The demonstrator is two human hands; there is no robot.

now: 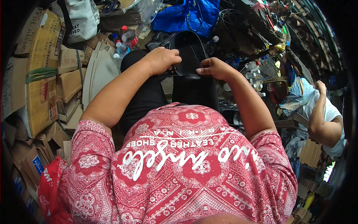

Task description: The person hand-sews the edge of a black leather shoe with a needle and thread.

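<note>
A black piece of footwear [187, 59], which looks like a sandal with a smooth dark insole and a rounded end facing away, rests over my black-trousered knees. My left hand [163, 59] is closed at its left side, fingers curled inward. On the right side, my right hand [215, 69] pinches the edge between thumb and fingers. Thin black strap-like parts stick out near both hands, and what lies under my curled left fingers is hidden. More black material [159, 40] sits just behind my left hand.
Cardboard boxes [69, 84] are stacked to my left, beside grey curved sheets [96, 72]. Plastic bottles [123, 48] and a blue bag [182, 16] lie ahead. To the right are more small bottles [256, 76], clutter, and another person in a white shirt [317, 108].
</note>
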